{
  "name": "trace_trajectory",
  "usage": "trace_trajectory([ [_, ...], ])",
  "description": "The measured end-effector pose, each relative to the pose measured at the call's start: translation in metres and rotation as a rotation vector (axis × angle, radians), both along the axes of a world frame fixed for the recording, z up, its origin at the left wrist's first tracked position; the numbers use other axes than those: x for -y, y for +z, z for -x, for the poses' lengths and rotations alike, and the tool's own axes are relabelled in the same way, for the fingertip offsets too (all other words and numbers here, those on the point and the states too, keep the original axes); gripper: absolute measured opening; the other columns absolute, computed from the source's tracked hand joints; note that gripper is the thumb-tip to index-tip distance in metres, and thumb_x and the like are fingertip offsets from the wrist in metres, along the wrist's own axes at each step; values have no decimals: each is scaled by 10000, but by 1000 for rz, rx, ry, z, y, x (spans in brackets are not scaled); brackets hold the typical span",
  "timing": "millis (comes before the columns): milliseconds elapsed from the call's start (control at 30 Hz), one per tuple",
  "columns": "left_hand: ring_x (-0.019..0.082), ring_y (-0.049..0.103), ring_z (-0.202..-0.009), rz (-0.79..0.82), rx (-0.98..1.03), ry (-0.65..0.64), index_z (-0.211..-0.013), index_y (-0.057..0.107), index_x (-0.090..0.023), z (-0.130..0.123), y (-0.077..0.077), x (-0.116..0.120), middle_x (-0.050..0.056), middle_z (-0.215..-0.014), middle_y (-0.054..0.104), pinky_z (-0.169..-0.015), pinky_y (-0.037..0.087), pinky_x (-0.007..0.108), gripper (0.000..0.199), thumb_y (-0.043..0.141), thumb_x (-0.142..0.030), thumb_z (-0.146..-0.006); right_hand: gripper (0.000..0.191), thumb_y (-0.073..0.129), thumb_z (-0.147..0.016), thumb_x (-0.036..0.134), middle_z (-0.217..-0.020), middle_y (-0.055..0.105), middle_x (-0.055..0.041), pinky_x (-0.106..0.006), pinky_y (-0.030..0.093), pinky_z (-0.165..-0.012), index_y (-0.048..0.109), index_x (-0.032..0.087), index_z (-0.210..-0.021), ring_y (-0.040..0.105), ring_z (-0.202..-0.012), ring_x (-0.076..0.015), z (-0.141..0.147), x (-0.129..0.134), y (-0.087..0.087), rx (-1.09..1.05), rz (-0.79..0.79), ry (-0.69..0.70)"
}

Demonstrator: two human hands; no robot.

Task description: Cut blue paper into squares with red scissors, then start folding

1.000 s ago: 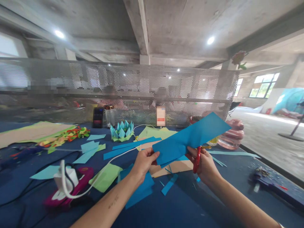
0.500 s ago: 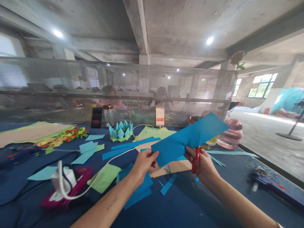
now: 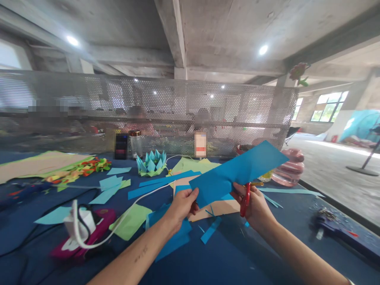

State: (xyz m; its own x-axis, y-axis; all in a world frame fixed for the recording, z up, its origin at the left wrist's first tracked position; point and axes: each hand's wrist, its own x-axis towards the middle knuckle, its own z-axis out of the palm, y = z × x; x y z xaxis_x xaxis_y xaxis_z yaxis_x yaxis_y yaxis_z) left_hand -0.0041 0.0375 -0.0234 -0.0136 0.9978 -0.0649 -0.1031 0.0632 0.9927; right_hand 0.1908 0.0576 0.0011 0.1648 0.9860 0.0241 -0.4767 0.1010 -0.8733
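Note:
A wide blue paper strip (image 3: pixel 240 170) is held up over the table, slanting upward to the right. My left hand (image 3: pixel 184 206) pinches its lower left corner between thumb and fingers. My right hand (image 3: pixel 252 200) grips its lower edge near the middle and also has red-handled scissors (image 3: pixel 246 200) hanging in its fingers. Beneath lie peach paper (image 3: pixel 213 210), a small blue offcut (image 3: pixel 211 230) and more blue sheets (image 3: pixel 172 241). Long blue strips (image 3: pixel 163 184) rest left of the held paper.
A folded paper crown (image 3: pixel 151 163), a glass jar (image 3: pixel 136 145) and a phone (image 3: pixel 200 144) stand toward the back. At left are a magenta power strip (image 3: pixel 86 233) and cables. A pink bottle (image 3: pixel 287 168) stands right; a dark tool (image 3: pixel 335 225) lies nearer.
The view has shifted very slightly. Both hands keep their hold on the blue paper, which is almost unmoved.

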Motion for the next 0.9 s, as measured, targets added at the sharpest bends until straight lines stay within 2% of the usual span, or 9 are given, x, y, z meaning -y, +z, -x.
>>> trace_trajectory([
  [200, 88, 457, -401, -2, 13, -9, -551, 431, -204, 1, -1, 0, -33, -407, 516, -464, 370, 226, 450, 641, -574, -698, 405, 891, -394, 225, -566, 611, 39, -212, 557, -579, 530, 174, -569, 585, -527, -98, 1, 1, 2, 0, -1, -19],
  [533, 87, 453, -406, -2, 38, -26, -555, 442, -201, 0, -4, -1, -31, -418, 517, -472, 369, 231, 448, 626, -580, -707, 438, 901, -377, 224, -508, 566, 64, -196, 547, -567, 506, 179, -559, 558, -502, -84, 0, 0, 1, -5, 29, -55],
  [900, 84, 436, -394, 30, 0, -24, -535, 425, -201, -2, 4, 5, -46, -413, 480, -470, 341, 234, 498, 621, -639, -668, 401, 880, -444, 209, -517, 575, 56, -221, 566, -618, 496, 183, -557, 570, -499, -91, 0, 1, 2, 0, 11, -35],
])
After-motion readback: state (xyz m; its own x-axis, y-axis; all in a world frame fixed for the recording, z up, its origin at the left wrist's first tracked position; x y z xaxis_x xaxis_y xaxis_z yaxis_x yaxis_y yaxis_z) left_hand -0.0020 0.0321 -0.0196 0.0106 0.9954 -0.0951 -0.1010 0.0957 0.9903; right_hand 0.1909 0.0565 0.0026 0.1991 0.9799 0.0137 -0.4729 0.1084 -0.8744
